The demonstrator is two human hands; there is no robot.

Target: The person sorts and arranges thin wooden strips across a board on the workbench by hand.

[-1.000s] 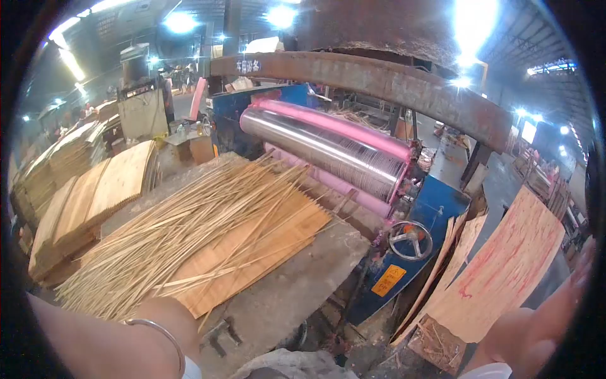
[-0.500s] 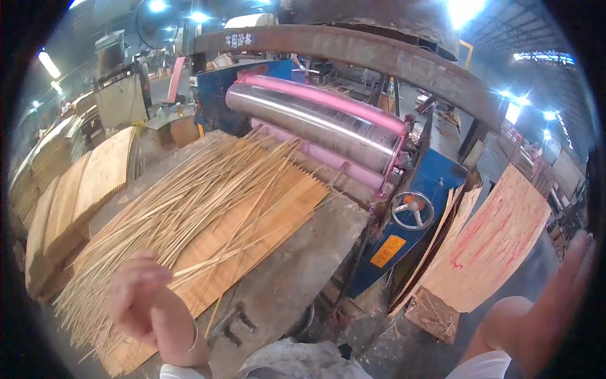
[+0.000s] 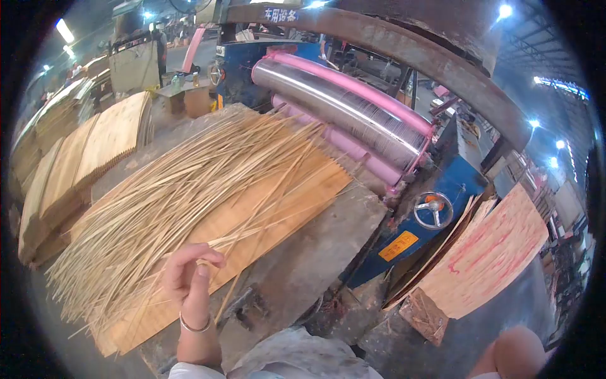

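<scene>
My left hand (image 3: 192, 275), with a bracelet (image 3: 194, 323) at the wrist, is raised over the near part of a pile of thin wood strips (image 3: 158, 189). Its fingers curl loosely, with a gap between them and the thumb, and I see nothing held. Under the strips lies a wood veneer sheet (image 3: 265, 234) with a jagged far edge. My right hand (image 3: 521, 350) is low at the right edge of the view, apart from any object; its fingers do not show.
Beyond the strips is a machine with a shiny metal roller (image 3: 341, 107) and pink rollers (image 3: 353, 79). Its blue side frame (image 3: 379, 268) carries a handwheel (image 3: 433, 210). Red-marked veneer sheets (image 3: 492, 252) lean at right. Stacked veneer (image 3: 82, 148) stands at left.
My left hand has moved right and up, against a view that has shifted. My right hand has dropped lower, and its raised fingers have gone from sight.
</scene>
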